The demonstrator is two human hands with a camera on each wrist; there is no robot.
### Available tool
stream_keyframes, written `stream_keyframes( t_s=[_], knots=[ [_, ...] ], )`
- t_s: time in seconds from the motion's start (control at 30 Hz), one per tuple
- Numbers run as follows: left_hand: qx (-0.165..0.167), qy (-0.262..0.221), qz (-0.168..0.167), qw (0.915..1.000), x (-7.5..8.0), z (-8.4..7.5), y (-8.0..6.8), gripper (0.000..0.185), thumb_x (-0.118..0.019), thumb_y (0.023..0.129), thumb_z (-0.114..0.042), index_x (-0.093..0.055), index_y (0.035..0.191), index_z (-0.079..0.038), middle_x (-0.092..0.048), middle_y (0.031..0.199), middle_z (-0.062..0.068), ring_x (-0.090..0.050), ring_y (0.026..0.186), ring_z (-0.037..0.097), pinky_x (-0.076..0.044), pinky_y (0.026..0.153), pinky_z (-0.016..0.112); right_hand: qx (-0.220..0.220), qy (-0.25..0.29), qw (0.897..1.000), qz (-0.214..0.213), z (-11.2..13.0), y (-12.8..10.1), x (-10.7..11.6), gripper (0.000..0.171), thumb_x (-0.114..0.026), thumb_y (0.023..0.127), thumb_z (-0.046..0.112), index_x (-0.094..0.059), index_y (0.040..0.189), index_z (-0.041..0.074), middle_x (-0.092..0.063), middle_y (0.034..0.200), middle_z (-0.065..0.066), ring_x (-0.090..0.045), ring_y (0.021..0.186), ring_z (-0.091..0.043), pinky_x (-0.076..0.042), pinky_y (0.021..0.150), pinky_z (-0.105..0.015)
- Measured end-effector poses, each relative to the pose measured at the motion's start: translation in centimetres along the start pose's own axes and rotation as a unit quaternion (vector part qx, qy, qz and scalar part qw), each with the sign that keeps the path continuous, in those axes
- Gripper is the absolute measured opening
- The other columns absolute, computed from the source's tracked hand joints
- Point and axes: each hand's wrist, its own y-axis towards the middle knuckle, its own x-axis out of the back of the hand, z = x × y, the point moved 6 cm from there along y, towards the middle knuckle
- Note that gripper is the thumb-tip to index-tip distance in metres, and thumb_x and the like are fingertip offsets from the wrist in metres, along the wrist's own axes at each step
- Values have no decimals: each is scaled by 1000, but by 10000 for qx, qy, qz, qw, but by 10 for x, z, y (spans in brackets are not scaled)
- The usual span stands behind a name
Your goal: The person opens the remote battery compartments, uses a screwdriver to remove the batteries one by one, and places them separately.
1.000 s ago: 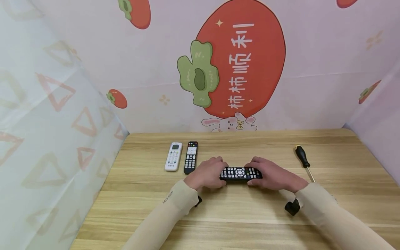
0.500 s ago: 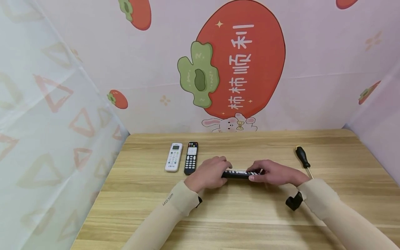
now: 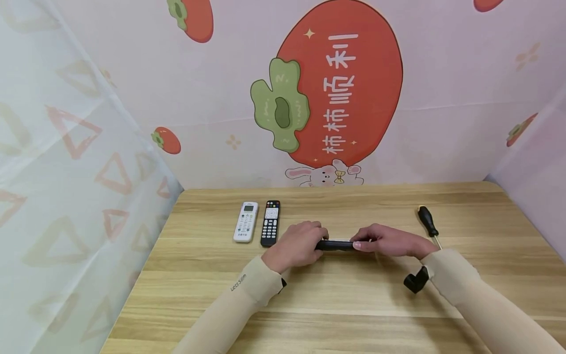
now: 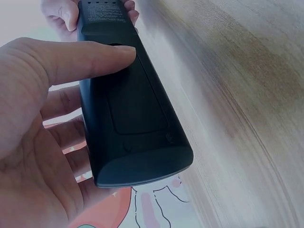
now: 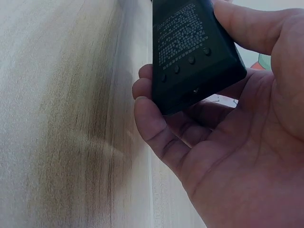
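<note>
Wooden table (image 3: 336,300) under everything, persimmon backdrop (image 3: 340,83) at 12 o'clock. Black remote (image 3: 334,245) held at centre just above the table, lengthwise from 9 to 3 o'clock, turned on edge with its back toward the wearer. Left hand (image 3: 295,246) clamped on the 9 o'clock end, thumb (image 4: 80,59) laid flat across the battery cover (image 4: 135,102). Right hand (image 3: 389,242) curled round the 3 o'clock end, fingers (image 5: 156,128) beneath the label. Best done, probably, by steadying with the right and pressing along the cover's length, not down. White remote (image 3: 245,221) and second black remote (image 3: 270,222) at 10 o'clock, side by side. Screwdriver (image 3: 428,222) at 2 o'clock, well apart.
</note>
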Motion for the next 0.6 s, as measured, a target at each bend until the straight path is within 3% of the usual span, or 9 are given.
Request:
stream_keyframes(
  t_s=[0.33, 0.6],
  knots=[
    [-49, -25, -6, 10000, 1, -1, 0, 18, -78, 90, -22, -74, 105, -15, -64, 95, -4, -57, 81, 12, -50, 70, 30, -61, 64, 9999, -53, -2, 0, -3, 30, -55, 106, 29, -73, 118, 8, -68, 105, -7, -58, 91, -21, -47, 79, -30],
    [3, -135, -32, 9999, 2, 1, 1, 13, -78, 91, -20, -75, 102, -15, -65, 93, -5, -56, 79, 11, -50, 72, 29, -80, -453, 9977, -500, 3, -5, -2, 38, -63, 101, 38, -69, 124, 9, -66, 106, 0, -59, 88, -18, -49, 75, -30]
  ],
)
